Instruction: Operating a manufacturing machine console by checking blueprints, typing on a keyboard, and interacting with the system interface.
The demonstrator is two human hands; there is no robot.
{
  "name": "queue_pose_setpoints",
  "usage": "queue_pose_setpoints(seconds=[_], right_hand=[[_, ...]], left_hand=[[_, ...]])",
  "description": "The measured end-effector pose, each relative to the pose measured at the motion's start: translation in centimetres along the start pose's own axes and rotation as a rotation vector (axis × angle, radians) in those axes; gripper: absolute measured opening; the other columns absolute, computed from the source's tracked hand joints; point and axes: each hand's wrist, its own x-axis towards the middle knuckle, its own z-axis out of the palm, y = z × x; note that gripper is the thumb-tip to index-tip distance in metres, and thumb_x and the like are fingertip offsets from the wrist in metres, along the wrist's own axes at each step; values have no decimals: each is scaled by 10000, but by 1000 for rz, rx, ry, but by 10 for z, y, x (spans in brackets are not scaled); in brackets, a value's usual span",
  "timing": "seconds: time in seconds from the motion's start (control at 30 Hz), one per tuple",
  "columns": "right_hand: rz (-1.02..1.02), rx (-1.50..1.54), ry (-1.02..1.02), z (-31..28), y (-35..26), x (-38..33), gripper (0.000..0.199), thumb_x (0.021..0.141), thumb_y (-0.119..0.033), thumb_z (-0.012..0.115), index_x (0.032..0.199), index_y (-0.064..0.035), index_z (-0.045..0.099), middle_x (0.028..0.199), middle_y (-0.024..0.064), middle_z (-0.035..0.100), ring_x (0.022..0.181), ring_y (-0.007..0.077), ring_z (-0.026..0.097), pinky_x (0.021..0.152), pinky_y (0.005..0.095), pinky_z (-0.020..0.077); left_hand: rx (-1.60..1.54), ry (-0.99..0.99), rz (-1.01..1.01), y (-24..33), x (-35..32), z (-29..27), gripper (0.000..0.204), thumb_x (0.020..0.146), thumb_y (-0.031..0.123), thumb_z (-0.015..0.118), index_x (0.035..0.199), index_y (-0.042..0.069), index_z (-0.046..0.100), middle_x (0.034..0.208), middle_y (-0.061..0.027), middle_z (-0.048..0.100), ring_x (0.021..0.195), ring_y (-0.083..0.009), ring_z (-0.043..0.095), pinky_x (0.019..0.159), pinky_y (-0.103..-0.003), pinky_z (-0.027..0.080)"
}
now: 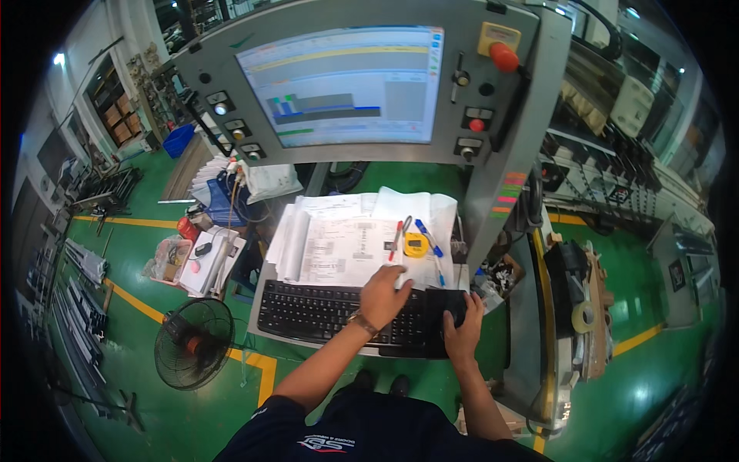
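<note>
- Nearest, the left forearm slanted inward to the right across the near edge of the keyboard; the right forearm leaned leftward toward its far end.
- The work in hand was judged to be console entry, with the mouse as its main thing, at the keyboard's right end.
- Right hand: lowered, thumb to the left and fingers to the right, closed loosely around the mouse.
- Left hand: above the keyboard, back upward, fingers bent toward the far side and thumb pointing right. Whether it pressed keys or gripped anything could not be told.
- In judgement, further entry called for a steady right wrist and small mouse movements, with the left fingers clear of unintended keys.
- Beyond the keyboard, papers lay spread; a red pen, a yellow tape measure and a blue pen rested at their right.
- Farthest, the lit screen faced the person, showing a blue-grey diagram.
</note>
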Motion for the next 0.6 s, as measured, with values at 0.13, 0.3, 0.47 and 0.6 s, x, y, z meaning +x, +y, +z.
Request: queue_pose_setpoints(seconds=[0.13,0.3,0.47,0.6], right_hand=[[18,-50,-7,8,-10,-17,683,870,-126,799,1484,8,532,1590,276,436,1464,486,436,1219,543,359],[33,-52,33,14,-12,-19,719,816,-89,796,1474,19,528,1600,275,423,1484,486,416,1244,527,342],[24,-54,69,24,-18,-22,685,856,-110,774,1477,23,519,1596,281,423,1462,484,445,1222,510,378],[91,-93,139,27,-17,-25,668,861,-119,748,1472,25,520,1584,281,433,1451,477,457,1211,510,391]], left_hand=[[170,-7,306,-22,47,31,455,927,371,776,1229,34,726,1337,-217,661,1179,-386,622,966,-508,520],[226,-374,142,-41,65,40,635,949,458,740,1328,-46,666,1331,-218,670,1235,-386,615,1001,-511,515],[-136,-185,270,-66,41,43,555,956,345,775,1334,-43,660,1354,-228,669,1286,-414,599,1131,-484,465],[-276,-56,318,-65,14,-3,442,950,242,802,1317,17,702,1383,-208,673,1291,-387,608,1118,-460,489]])
